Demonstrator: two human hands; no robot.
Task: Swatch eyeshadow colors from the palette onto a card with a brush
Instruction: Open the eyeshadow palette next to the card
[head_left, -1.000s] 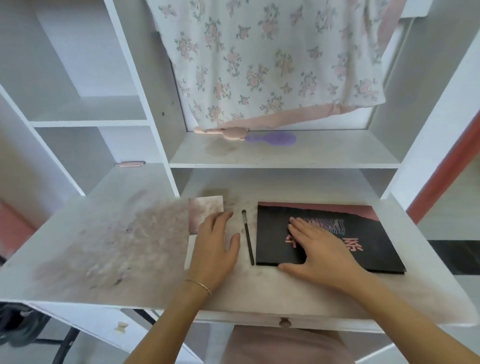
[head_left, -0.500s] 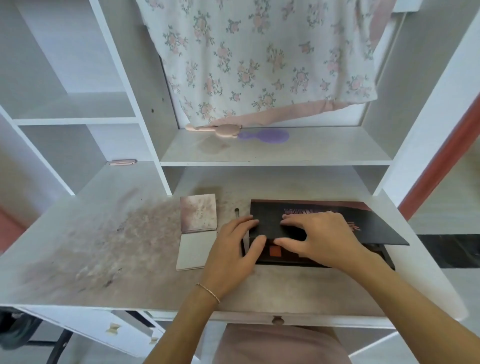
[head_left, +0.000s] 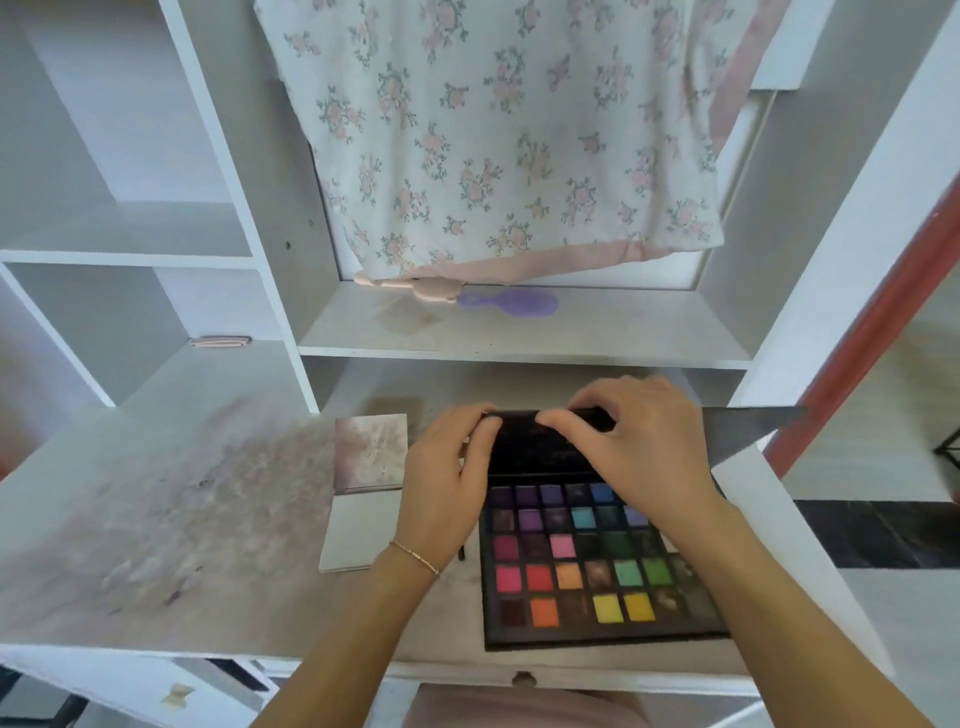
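Both hands grasp the raised black lid (head_left: 540, 441) of the square eyeshadow palette (head_left: 597, 566): left hand (head_left: 447, 483) at its left corner, right hand (head_left: 644, 447) along the top edge. The palette lies open at the worktop's (head_left: 182, 519) front edge. The thin black brush (head_left: 461, 553) lies lengthwise toward the shelves, under the left hand, mostly hidden. The pale swatch card (head_left: 358, 535) lies just left, nearer the left hand.

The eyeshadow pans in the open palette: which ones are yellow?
The two adjacent pans in the palette's row nearest the person, right of centre. The only other bright pan there is orange.
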